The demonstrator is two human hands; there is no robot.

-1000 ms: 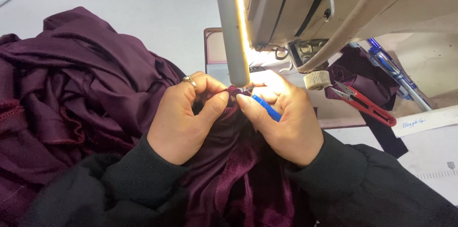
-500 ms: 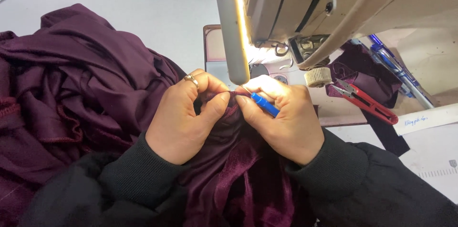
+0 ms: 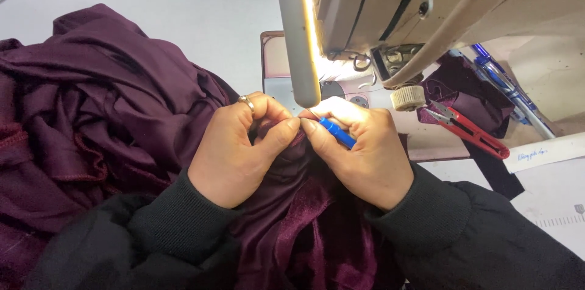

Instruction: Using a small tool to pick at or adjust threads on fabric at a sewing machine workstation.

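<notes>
The right hand [image 3: 365, 156] is curled tight around a small blue plastic-handled tool [image 3: 337, 133], pinched between thumb and forefinger like a pencil, so that its working tip, which I cannot see, points into the fold of cloth right at the thumbs. That grip looks chosen for fine control rather than force. The left hand [image 3: 241, 147], a ring on one finger, is closed too, its thumb and fingers nipping a little ridge of the dark plum velvety fabric [image 3: 304, 223] and holding it taut against the tool, thumb tip nearly touching the other thumb. The pinched spot sits just in front of the person, below the bright strip lamp [image 3: 298, 40] of the beige industrial sewing machine [image 3: 439, 3], presumably so the light falls straight on the stitches. From there the same plum cloth runs down between the black sleeves [image 3: 487, 235] into the lap, while the bulk of it is heaped in loose folds to the left on the pale grey table [image 3: 183, 10], out of the way and taking its own weight. To the right, beside the machine's base, lie red-handled thread snips [image 3: 472, 134] on a scrap of the same plum fabric, within easy reach, and beyond them a couple of blue pens [image 3: 493, 70] and a white paper strip [image 3: 542, 153], set apart from the work.
</notes>
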